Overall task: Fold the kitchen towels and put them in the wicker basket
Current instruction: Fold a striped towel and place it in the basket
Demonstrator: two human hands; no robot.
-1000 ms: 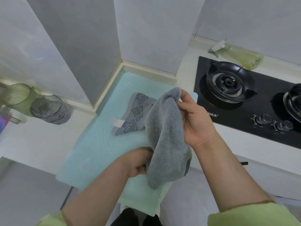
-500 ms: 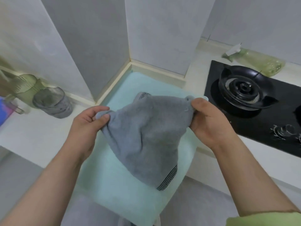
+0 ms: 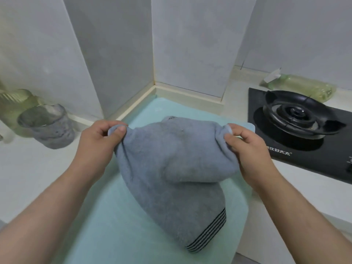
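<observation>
A grey kitchen towel (image 3: 171,168) with a dark striped band at its lower corner hangs stretched between my two hands above a pale green mat (image 3: 106,225) on the counter. My left hand (image 3: 99,143) pinches the towel's upper left corner between thumb and fingers. My right hand (image 3: 247,149) pinches the upper right corner. Behind the held towel, the striped edge of a second grey towel (image 3: 170,117) peeks out on the mat. No wicker basket is in view.
A grey translucent cup (image 3: 45,126) and a green one (image 3: 17,107) stand on the white counter at left. A black gas hob (image 3: 297,119) lies at right, with a greenish spray bottle (image 3: 302,88) behind it. Grey walls form a corner behind the mat.
My left hand went from under the bunched towel up to its left corner. Both hands drew apart and spread the towel wide. The camera view shifted right and closer.
</observation>
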